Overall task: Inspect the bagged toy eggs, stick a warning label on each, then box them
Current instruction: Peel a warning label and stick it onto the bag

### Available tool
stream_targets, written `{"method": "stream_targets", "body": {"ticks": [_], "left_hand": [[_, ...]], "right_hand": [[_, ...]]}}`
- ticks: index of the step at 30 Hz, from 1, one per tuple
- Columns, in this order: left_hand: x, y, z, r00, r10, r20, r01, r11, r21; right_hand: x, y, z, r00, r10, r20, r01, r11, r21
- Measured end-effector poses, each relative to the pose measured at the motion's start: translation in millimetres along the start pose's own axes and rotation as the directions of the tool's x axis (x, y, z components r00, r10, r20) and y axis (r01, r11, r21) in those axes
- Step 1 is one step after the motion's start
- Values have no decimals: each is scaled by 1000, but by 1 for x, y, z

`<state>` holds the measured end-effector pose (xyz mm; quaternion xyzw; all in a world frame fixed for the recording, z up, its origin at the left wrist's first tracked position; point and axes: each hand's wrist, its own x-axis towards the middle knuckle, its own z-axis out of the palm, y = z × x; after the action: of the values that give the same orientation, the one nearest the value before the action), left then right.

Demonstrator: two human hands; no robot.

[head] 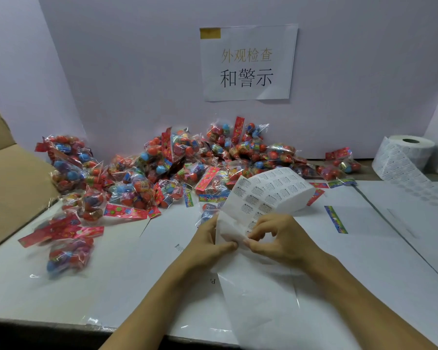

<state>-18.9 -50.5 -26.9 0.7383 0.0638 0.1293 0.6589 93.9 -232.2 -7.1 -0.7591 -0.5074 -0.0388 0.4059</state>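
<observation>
**Lighting and picture quality: head view**

Even, diffuse light is cast from overhead; the scene is rendered bright, with a cool violet tint on the wall [137, 72]. Soft, faint shadows are seen beneath the left hand [210, 241] and right hand [276, 238]. Small glare spots are noted on the bagged toy eggs [162, 173] beyond the hands. Motion blur is recorded on the bags far left of the left hand. Wide-angle bending is observed at the edges; the lower border is darkened. Fine label print is not resolved.
</observation>
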Motion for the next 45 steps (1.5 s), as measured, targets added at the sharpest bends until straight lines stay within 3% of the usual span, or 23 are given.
{"method": "stream_targets", "body": {"ticks": [8, 13, 18, 23, 26, 28, 30, 32, 34, 36, 38, 41, 45], "left_hand": [[1, 0, -1, 1000, 10, -1, -10, 1000, 7], [1, -1, -2, 998, 44, -48, -44, 999, -12], [0, -2, -1, 998, 47, -41, -47, 999, -13], [-1, -1, 0, 999, 48, -20, -49, 998, -46], [0, 0, 0, 999, 48, -25, -49, 998, -36], [-2, 4, 1, 997, 55, -48, -57, 997, -46], [-5, 6, 1, 996, 80, -49, -82, 996, -23], [-10, 9, 1, 997, 80, 18, -81, 996, 45], [-12, 12, 3, 995, 59, 74, -70, 986, 152], [-11, 13, 5, 993, 95, 67, -109, 963, 247], [-11, 13, 6, 987, 161, 1, -153, 939, 308], [-8, 12, 3, 975, 192, -109, -159, 954, 252], [-7, 15, 5, 992, 123, 21, -124, 988, 95]], "right_hand": [[1, -6, 0, 1000, -6, -9, 5, 999, -37], [-1, -10, -1, 994, -58, -97, 50, 996, -79], [-3, -11, 1, 999, -43, -1, 43, 996, -81], [-3, -12, 2, 999, -50, -17, 48, 995, -84], [-3, -9, 4, 1000, -9, -27, 7, 998, -67], [-1, -5, 5, 990, 71, -122, -69, 997, 25], [3, 0, 4, 916, 177, -360, -142, 982, 123], [6, 7, -5, 728, 319, -607, -224, 947, 229], [7, 13, -18, 531, 419, -737, -237, 908, 345], [5, 15, -26, 474, 396, -786, -203, 918, 340], [4, 11, -24, 538, 295, -790, -157, 955, 251], [4, 2, -12, 716, 27, -697, -50, 999, -12], [3, -6, 8, 875, -102, -474, 70, 994, -84]]}}
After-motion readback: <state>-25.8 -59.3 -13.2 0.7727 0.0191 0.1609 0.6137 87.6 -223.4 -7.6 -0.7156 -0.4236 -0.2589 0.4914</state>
